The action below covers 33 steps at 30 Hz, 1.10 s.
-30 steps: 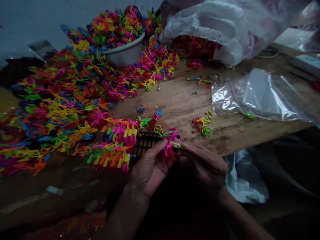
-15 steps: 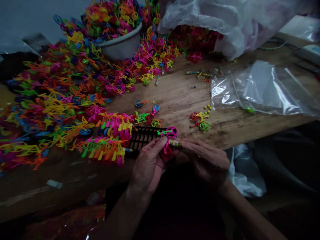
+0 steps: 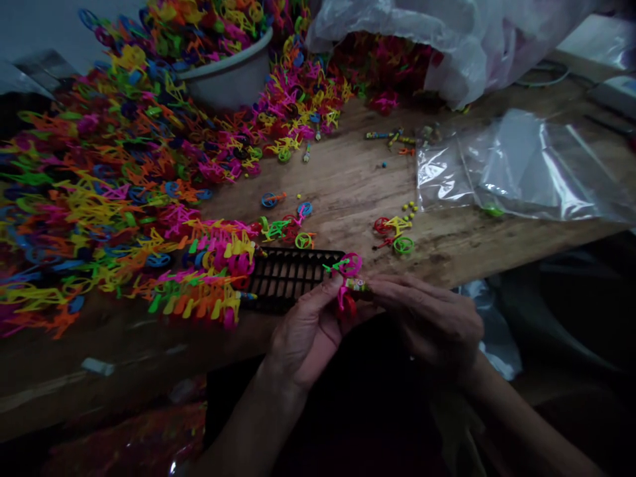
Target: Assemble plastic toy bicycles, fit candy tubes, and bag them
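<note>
My left hand (image 3: 315, 318) is closed on a small plastic toy bicycle (image 3: 350, 265) with a pink wheel, a green part and a red lower piece. My right hand (image 3: 432, 318) pinches a short, patterned, pencil-like stick (image 3: 356, 285) that lies against the bicycle; whether it is fixed there I cannot tell. Just left of my hands, a black slatted rack (image 3: 293, 271) rests on the table's front edge. Rows of finished-looking toy bicycles (image 3: 199, 295) stand at the rack's left end, with patterned stick ends poking out.
A large heap of colourful plastic bicycles (image 3: 114, 146) covers the table's left, beside a full grey tub (image 3: 226, 83). Loose bicycles (image 3: 397, 228) and small yellow beads (image 3: 410, 209) lie ahead. Clear plastic bags (image 3: 536, 172) lie right, below a bulky translucent bag (image 3: 397, 30).
Both hands, with the bicycle and stick, have shifted slightly right relative to the rack, uncovering more of it. The view has also moved a little. My grips look the same.
</note>
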Each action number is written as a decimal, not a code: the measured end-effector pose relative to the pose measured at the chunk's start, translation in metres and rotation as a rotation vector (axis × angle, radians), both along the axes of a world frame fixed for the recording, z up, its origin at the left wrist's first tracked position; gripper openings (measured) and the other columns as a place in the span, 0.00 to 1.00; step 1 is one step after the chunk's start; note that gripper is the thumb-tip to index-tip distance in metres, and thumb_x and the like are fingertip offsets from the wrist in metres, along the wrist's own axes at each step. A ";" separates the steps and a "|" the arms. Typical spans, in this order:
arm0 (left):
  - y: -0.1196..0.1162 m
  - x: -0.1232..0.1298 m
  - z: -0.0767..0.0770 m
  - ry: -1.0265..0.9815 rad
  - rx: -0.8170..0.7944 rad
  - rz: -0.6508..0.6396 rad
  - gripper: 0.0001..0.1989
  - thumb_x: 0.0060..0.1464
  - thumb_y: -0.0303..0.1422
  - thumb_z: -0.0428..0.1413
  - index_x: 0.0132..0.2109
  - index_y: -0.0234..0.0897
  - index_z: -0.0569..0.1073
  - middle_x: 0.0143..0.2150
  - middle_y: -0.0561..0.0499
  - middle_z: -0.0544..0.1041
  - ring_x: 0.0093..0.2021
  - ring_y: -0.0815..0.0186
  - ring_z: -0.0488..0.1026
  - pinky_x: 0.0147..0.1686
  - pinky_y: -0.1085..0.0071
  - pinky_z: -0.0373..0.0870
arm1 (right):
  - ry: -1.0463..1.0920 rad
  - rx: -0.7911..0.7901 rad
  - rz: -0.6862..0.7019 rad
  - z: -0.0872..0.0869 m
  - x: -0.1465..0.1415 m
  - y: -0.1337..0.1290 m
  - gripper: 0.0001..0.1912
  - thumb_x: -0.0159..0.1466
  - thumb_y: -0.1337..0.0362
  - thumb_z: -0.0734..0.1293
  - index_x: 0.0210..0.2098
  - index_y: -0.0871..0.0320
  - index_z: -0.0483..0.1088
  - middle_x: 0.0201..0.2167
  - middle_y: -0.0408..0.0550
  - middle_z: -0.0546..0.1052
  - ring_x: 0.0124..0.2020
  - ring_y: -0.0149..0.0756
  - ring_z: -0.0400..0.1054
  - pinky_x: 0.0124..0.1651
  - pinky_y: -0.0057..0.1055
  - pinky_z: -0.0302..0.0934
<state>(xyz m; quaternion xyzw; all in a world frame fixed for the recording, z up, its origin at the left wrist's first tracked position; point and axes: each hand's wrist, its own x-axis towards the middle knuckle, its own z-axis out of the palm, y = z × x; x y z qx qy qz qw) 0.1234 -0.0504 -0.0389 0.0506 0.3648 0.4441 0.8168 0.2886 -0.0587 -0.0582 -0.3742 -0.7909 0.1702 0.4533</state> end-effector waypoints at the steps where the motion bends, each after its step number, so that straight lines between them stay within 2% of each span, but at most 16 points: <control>1: -0.001 -0.001 -0.001 0.001 0.003 0.001 0.11 0.57 0.24 0.51 0.45 0.32 0.75 0.40 0.47 0.78 0.41 0.66 0.75 0.46 0.65 0.73 | -0.032 0.011 0.003 0.003 0.001 0.001 0.22 0.60 0.78 0.62 0.52 0.56 0.68 0.44 0.47 0.77 0.45 0.32 0.72 0.45 0.25 0.70; 4: -0.004 0.000 -0.002 -0.002 -0.009 -0.006 0.10 0.57 0.25 0.51 0.44 0.31 0.75 0.41 0.46 0.78 0.42 0.66 0.74 0.47 0.66 0.72 | -0.172 0.069 0.007 0.015 0.005 0.003 0.20 0.59 0.77 0.62 0.49 0.59 0.69 0.43 0.48 0.77 0.43 0.32 0.73 0.44 0.23 0.70; 6: -0.007 0.001 0.000 -0.034 -0.012 -0.011 0.10 0.58 0.25 0.51 0.44 0.31 0.75 0.42 0.46 0.77 0.44 0.65 0.74 0.49 0.66 0.71 | -0.224 0.099 0.012 0.023 0.006 0.003 0.19 0.58 0.77 0.62 0.48 0.57 0.70 0.41 0.46 0.78 0.41 0.31 0.73 0.43 0.22 0.70; 9: -0.009 0.004 0.007 -0.115 0.020 0.000 0.10 0.58 0.26 0.51 0.44 0.34 0.75 0.44 0.48 0.77 0.46 0.65 0.73 0.52 0.62 0.68 | -0.132 0.061 -0.062 0.028 0.006 0.000 0.18 0.58 0.76 0.65 0.47 0.54 0.71 0.40 0.43 0.78 0.39 0.31 0.74 0.42 0.22 0.70; 12: -0.010 0.005 0.013 -0.087 0.054 0.006 0.09 0.57 0.25 0.53 0.42 0.35 0.76 0.43 0.49 0.77 0.44 0.67 0.73 0.51 0.63 0.69 | -0.025 0.038 -0.125 0.021 0.005 -0.005 0.17 0.59 0.76 0.66 0.46 0.55 0.72 0.40 0.45 0.78 0.39 0.32 0.74 0.43 0.24 0.71; 15: -0.010 0.004 0.014 -0.024 0.045 0.005 0.09 0.55 0.25 0.54 0.42 0.34 0.77 0.44 0.48 0.77 0.42 0.68 0.73 0.48 0.66 0.71 | -0.027 0.050 -0.095 0.011 0.004 -0.006 0.18 0.59 0.76 0.66 0.47 0.55 0.72 0.40 0.46 0.78 0.40 0.35 0.74 0.43 0.27 0.71; 18: -0.010 0.003 0.012 -0.042 0.040 -0.020 0.08 0.55 0.26 0.54 0.41 0.33 0.77 0.43 0.47 0.77 0.40 0.67 0.73 0.46 0.63 0.72 | 0.015 0.050 -0.109 0.004 0.003 -0.005 0.20 0.58 0.76 0.67 0.48 0.54 0.72 0.39 0.45 0.79 0.40 0.35 0.74 0.43 0.28 0.71; 22: -0.011 0.003 0.012 -0.045 0.056 -0.043 0.08 0.55 0.25 0.53 0.41 0.33 0.76 0.41 0.46 0.77 0.38 0.65 0.74 0.44 0.59 0.73 | 0.058 0.018 -0.101 0.005 0.002 -0.002 0.20 0.58 0.75 0.67 0.47 0.50 0.72 0.37 0.42 0.79 0.38 0.37 0.75 0.40 0.30 0.73; 27: -0.010 0.008 0.009 0.087 0.119 0.051 0.05 0.53 0.24 0.56 0.37 0.31 0.77 0.34 0.47 0.78 0.35 0.67 0.75 0.41 0.70 0.72 | -0.151 0.043 -0.074 0.018 0.006 -0.004 0.19 0.59 0.74 0.66 0.48 0.54 0.71 0.40 0.45 0.78 0.39 0.36 0.75 0.41 0.25 0.72; 30: -0.009 0.013 0.006 0.094 0.142 0.059 0.07 0.54 0.26 0.55 0.39 0.31 0.77 0.35 0.47 0.78 0.37 0.66 0.75 0.41 0.70 0.71 | -0.288 0.092 -0.064 0.023 0.009 -0.006 0.20 0.60 0.75 0.64 0.51 0.57 0.69 0.42 0.46 0.78 0.42 0.34 0.74 0.46 0.23 0.70; 33: -0.008 0.015 0.007 0.082 0.142 0.016 0.07 0.55 0.28 0.55 0.39 0.32 0.76 0.36 0.47 0.78 0.36 0.67 0.74 0.41 0.70 0.70 | -0.319 0.119 -0.125 0.021 0.010 -0.010 0.24 0.60 0.76 0.64 0.54 0.55 0.66 0.42 0.44 0.78 0.42 0.34 0.74 0.47 0.24 0.70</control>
